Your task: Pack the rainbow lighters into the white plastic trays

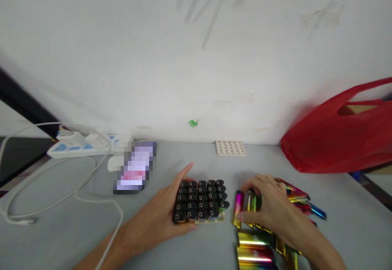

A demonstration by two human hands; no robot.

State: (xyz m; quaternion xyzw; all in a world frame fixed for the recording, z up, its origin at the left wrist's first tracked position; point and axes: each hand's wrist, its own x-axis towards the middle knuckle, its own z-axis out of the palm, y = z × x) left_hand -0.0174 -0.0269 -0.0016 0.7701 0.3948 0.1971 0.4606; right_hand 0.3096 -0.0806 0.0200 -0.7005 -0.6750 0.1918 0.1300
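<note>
My left hand [167,208] is wrapped round the left side of a pale tray [219,217] filled with rows of black-topped pieces [202,205]. One spot at the tray's front right corner has no black piece. To the right, my right hand [265,204] curls over shiny metallic tubes, its thumb and fingers at a pink-and-gold tube [237,208] and the ones beside it. Whether it grips one is unclear. More gold and red tubes [255,255] lie below that hand, and others [317,210] lie beyond its wrist.
A white perforated rack [230,148] lies by the wall. At the left are a phone [136,170], a power strip [82,149] and a looping white cable [92,200], which crosses over my left forearm. A red bag [333,135] stands at the right.
</note>
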